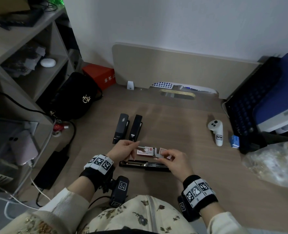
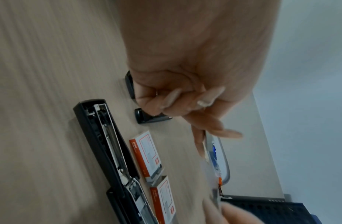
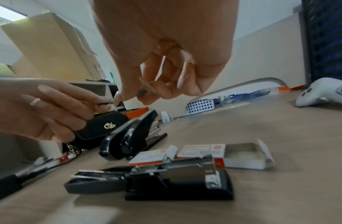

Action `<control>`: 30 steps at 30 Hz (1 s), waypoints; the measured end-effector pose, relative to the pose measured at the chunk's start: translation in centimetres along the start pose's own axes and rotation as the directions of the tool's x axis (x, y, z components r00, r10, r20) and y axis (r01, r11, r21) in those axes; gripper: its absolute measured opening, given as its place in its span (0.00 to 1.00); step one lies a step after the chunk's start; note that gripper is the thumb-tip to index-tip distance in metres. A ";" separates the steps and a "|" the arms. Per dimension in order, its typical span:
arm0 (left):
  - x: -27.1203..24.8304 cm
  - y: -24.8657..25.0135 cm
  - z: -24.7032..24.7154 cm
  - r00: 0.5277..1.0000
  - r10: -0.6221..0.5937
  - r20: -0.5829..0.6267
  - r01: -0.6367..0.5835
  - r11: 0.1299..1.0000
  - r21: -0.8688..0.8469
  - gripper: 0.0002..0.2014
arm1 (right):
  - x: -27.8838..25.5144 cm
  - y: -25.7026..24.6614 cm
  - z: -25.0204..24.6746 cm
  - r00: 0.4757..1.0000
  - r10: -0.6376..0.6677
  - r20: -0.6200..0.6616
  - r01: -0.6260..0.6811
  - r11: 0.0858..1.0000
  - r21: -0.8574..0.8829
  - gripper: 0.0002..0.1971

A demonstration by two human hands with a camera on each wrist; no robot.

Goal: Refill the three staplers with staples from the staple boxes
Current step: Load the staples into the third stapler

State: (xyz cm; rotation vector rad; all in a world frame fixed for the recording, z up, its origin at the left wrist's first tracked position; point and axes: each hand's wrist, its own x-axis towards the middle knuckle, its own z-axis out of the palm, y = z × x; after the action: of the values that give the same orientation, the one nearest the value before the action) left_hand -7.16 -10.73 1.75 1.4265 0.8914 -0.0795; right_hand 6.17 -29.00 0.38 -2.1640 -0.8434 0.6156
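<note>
A black stapler (image 1: pixel 145 164) (image 3: pixel 166 178) lies opened flat near the desk's front, its staple channel exposed. Just behind it sit two red-and-white staple boxes (image 1: pixel 144 152) (image 1: pixel 164 151); the right box's tray (image 3: pixel 243 156) is slid out. My left hand (image 1: pixel 134 144) (image 3: pixel 101 103) pinches a short grey staple strip (image 1: pixel 140 146) above the left box. My right hand (image 1: pixel 160 157) (image 3: pixel 131 97) pinches another grey strip piece (image 1: pixel 159 156) above the open stapler. Two closed black staplers (image 1: pixel 121 128) (image 1: pixel 135 128) stand side by side farther back.
A black pouch (image 1: pixel 75 97) and a red box (image 1: pixel 99 75) sit at the back left by the shelf. A white controller (image 1: pixel 215 130), a small blue box (image 1: pixel 234 141), a black crate (image 1: pixel 251 105) and a plastic bag (image 1: pixel 274 164) fill the right side.
</note>
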 end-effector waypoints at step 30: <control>-0.3 -2.1 -1.2 0.989 -0.093 -0.118 0.092 0.996 -0.007 0.15 | 2.1 3.5 1.3 0.967 0.048 0.251 0.071 0.893 -0.444 0.14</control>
State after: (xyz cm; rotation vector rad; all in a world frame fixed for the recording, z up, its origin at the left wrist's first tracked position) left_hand -9.10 -10.21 0.39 1.3997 1.0550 -0.0649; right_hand 8.08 -28.77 -3.44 -2.5240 -1.2388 0.7645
